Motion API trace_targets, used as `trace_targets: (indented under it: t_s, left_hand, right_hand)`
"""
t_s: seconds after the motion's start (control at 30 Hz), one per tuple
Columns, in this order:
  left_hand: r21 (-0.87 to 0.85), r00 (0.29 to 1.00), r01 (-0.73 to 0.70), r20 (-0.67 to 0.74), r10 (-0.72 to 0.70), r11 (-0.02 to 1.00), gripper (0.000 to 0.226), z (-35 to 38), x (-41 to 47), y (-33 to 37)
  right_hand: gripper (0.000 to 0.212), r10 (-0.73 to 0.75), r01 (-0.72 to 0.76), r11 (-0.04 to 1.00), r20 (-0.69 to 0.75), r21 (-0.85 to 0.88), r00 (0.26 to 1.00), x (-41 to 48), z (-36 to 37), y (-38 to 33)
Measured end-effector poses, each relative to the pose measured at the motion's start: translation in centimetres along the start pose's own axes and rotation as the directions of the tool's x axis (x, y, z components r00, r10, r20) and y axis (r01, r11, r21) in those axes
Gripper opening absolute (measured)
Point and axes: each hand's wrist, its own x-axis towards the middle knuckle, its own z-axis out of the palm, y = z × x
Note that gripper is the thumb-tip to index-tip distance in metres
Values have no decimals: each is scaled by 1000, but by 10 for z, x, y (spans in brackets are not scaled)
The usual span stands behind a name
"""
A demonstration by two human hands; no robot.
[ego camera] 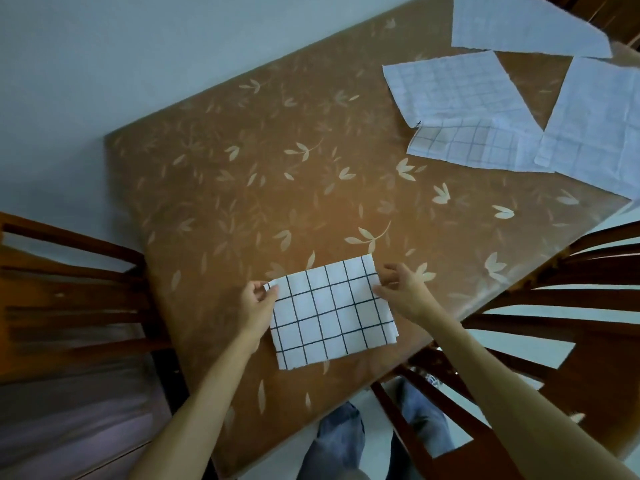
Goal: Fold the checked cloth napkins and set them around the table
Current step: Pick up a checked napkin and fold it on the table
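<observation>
A folded white napkin with black checks [330, 311] lies flat near the front edge of the brown leaf-patterned table [242, 174]. My left hand [258, 308] pinches its far left corner between thumb and fingers. My right hand [403, 289] pinches its far right edge. Several unfolded checked napkins lie spread at the far right: one [457, 98] overlaps another [478, 147], a third [599, 126] reaches the right edge, and one more [519, 24] lies at the top.
A wooden chair [69, 306] stands at the table's left side. Another wooden chair [554, 306] stands at the right, close to my right arm. My legs in blue jeans [339, 441] show below the table's front edge.
</observation>
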Motion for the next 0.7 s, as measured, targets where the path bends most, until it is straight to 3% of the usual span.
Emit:
trace_targets:
  t_s: [0.07,0.17,0.3,0.47,0.7]
  left_hand:
    - [81,996,-7,-88,14,997,19,3,-2,-6]
    - [275,989,-98,-78,123,956,29,2,-6,-10]
    - [590,904,-346,2,427,729,35,4,-1,-10]
    - [631,759,-622,340,556,464,35,41,3,0]
    - [563,536,-810,597,597,163,40,104,-4,5]
  right_hand:
    - [45,-12,8,997,-52,-79,999,2,11,9]
    - [35,-80,53,968,-102,-246,992,-1,19,16]
    - [36,-150,91,910,-115,-404,982,-8,26,22]
    - [34,-90,10,922,-188,-387,978,-14,39,31]
    - [19,-99,0,941,-278,-337,955,-6,39,40]
